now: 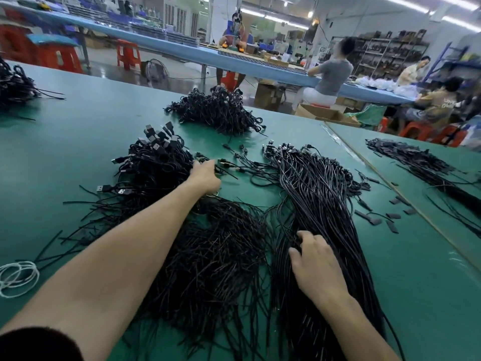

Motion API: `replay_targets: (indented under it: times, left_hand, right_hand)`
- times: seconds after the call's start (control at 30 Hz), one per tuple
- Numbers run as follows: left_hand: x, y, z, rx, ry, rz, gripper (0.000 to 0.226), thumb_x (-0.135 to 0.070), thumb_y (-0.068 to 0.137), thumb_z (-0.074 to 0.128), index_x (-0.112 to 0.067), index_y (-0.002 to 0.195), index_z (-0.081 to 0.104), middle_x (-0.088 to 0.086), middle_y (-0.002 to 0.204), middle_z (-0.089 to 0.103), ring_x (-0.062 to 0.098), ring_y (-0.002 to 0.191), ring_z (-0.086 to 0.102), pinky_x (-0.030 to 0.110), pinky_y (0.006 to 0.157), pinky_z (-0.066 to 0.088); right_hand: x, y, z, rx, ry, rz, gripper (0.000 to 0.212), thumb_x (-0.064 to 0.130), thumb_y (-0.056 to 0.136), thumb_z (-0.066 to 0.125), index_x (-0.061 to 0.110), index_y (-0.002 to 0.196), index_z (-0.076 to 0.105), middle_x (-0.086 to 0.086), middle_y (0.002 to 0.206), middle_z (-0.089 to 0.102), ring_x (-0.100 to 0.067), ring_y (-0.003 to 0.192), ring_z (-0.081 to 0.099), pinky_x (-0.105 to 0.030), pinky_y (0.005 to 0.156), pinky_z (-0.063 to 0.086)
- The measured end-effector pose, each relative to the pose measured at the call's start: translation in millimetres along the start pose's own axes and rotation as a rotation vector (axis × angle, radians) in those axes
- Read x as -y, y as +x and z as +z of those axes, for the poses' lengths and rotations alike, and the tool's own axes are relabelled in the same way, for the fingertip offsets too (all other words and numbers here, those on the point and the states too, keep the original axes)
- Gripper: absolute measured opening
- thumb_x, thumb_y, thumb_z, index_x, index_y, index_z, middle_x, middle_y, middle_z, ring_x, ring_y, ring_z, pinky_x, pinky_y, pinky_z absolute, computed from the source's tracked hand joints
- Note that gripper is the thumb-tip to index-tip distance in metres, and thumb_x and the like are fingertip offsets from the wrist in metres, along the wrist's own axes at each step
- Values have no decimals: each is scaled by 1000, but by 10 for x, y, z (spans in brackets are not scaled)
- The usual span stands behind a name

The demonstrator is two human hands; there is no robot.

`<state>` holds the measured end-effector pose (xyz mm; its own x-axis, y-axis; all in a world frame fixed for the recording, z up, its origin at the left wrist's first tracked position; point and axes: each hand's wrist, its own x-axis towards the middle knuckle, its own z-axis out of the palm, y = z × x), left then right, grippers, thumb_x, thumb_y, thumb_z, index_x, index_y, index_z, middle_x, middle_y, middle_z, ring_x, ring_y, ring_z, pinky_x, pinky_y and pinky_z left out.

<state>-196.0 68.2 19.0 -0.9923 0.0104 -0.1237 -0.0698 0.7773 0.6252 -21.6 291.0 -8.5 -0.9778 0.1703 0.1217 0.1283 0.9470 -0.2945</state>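
Note:
Black USB cables lie in heaps on a green table [78, 152]. My left hand [205, 174] reaches far forward, its fingers curled down at the edge of a pile of cables with USB plugs [156, 157]; whether it holds a cable is hidden. My right hand [316, 264] rests near me on a long bundle of straight cables [320, 194], with its fingers dug into the strands. Between my arms lies a tangled heap of thin black ties [216, 254]. A few loose short cables [242, 162] lie just beyond my left hand.
Another cable pile [218, 110] sits further back, one at the far left [15, 84], one on the adjoining table at the right [416, 160]. White string loops [18, 277] lie at the left edge. Small black tabs [382, 217] are scattered right. People sit at a blue bench behind.

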Motion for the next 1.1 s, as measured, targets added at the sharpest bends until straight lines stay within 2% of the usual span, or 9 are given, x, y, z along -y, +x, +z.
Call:
replay_targets:
  times: [0.07,0.2,0.3,0.47,0.6,0.7,0.83,0.97,1.1]
  left_hand:
    - [14,-23,11,-43,-63,45,70,5,92,46,-19,155,29,22,162,6,40,142,29,37,96,46]
    - [26,-204,89,-230,-91,235,48,12,89,47,-14,126,64,15,142,49,27,131,46,30,102,44]
    - [-57,-494,212,-52,-133,423,47,17,87,47,-14,114,69,6,125,64,17,117,59,18,97,45]
    - [-293,-830,488,169,11,697,59,4,88,55,-33,135,55,3,136,53,17,130,43,35,112,31]
    - [-390,-883,661,206,201,742,39,-21,99,58,-34,136,55,2,137,50,22,129,39,47,111,35]
    - [-429,-912,694,90,238,736,32,-30,101,55,-30,133,59,-1,131,54,20,122,43,43,100,43]
    - [-485,-930,709,-21,246,763,31,-36,100,55,-28,129,59,0,125,58,22,117,48,41,93,47]
    - [-445,-939,733,14,226,819,45,-28,99,54,-31,143,47,2,129,52,23,116,46,42,95,44]
    - [-396,-884,724,62,160,718,35,-22,99,51,-27,133,57,3,127,51,23,117,44,42,97,45]
  right_hand:
    - [3,38,-7,-16,4,42,43,29,103,48,14,143,43,-5,123,59,-21,111,57,-26,80,44]
    - [41,58,-35,-2,-45,64,27,27,104,46,14,117,64,-1,104,63,-18,92,57,-25,70,42]
    - [105,58,-83,-37,-125,30,27,26,104,43,13,110,66,-5,102,64,-22,95,59,-32,80,51]
    - [193,49,-209,-53,44,112,23,25,103,44,15,113,63,-5,107,57,-23,88,51,-33,73,39]
    - [181,36,-221,44,44,112,26,22,102,44,12,114,64,-15,110,63,-34,97,60,-36,75,45]
    - [148,61,-222,83,240,138,23,22,101,46,13,109,65,-6,100,63,-22,86,54,-29,70,38]
    - [125,70,-217,59,438,201,27,27,99,44,13,84,62,-1,79,62,-15,70,53,-31,57,36]
    - [224,25,-242,-58,410,-13,37,40,98,51,19,68,58,5,59,57,-14,60,54,-33,55,39]
    - [354,-39,-292,-66,470,-245,38,34,97,57,22,61,52,12,53,50,-7,50,44,-23,50,35]
